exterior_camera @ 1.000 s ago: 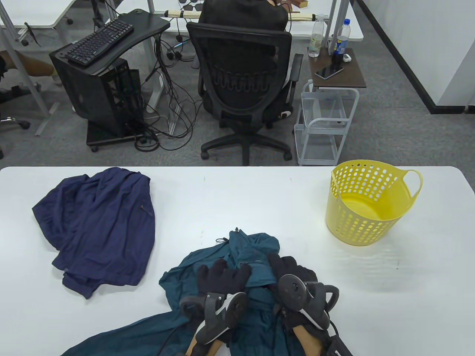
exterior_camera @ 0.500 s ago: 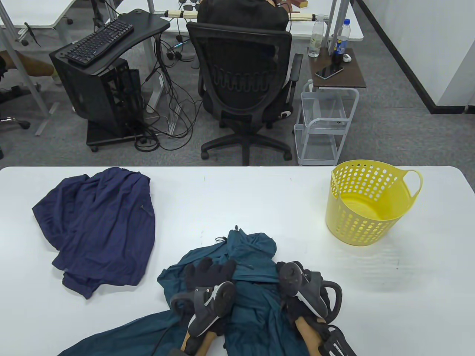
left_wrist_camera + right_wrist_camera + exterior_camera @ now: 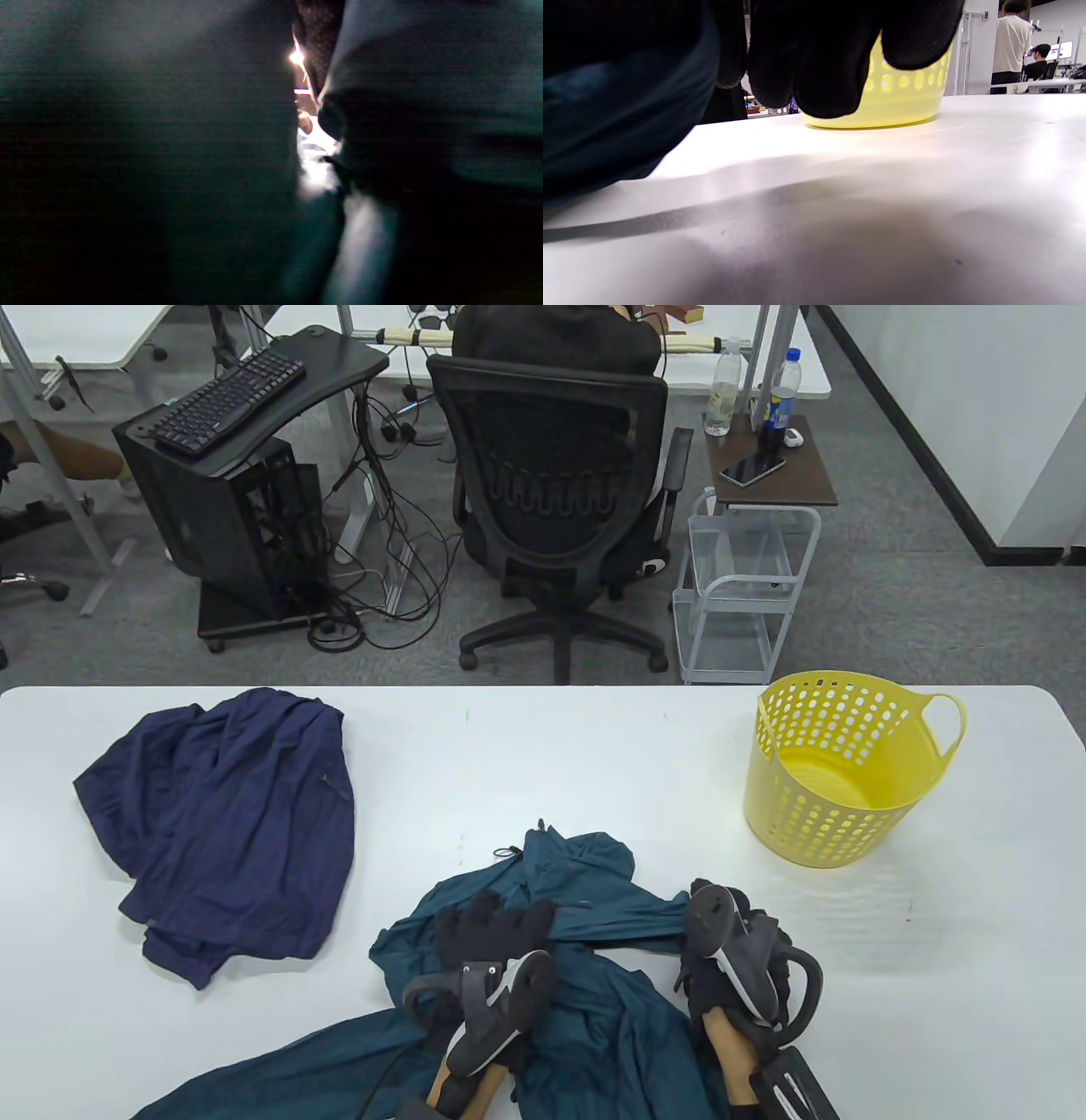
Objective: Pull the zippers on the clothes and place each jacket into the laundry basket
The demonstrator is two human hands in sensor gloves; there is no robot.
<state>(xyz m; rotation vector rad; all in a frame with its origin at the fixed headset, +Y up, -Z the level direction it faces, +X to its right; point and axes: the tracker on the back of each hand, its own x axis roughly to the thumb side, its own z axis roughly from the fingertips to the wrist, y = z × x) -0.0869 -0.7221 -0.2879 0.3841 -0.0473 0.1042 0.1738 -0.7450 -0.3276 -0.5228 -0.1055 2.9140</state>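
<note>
A teal jacket (image 3: 594,1010) lies crumpled at the table's near edge. My left hand (image 3: 496,925) rests on its upper part with the fingers spread flat, pressing it down. To the right, my right hand (image 3: 708,916) grips a fold of the same jacket, and a band of fabric runs taut between the two hands. In the right wrist view the curled fingers (image 3: 823,63) hang beside teal cloth (image 3: 606,127), with the yellow laundry basket (image 3: 903,106) behind them. Dark teal fabric (image 3: 148,148) fills the left wrist view. No zipper pull shows. A navy jacket (image 3: 229,823) lies bunched at the left.
The yellow perforated basket (image 3: 836,814) stands upright at the table's back right with nothing in it. Beyond the far edge are an office chair (image 3: 560,500), a small white cart (image 3: 738,585) and a computer desk (image 3: 229,475). White tabletop (image 3: 543,763) lies between the jackets and the basket.
My right hand has moved right and slightly away from me, drawing a fold of the teal jacket taut. My left hand has stayed on the jacket, shifting only a little.
</note>
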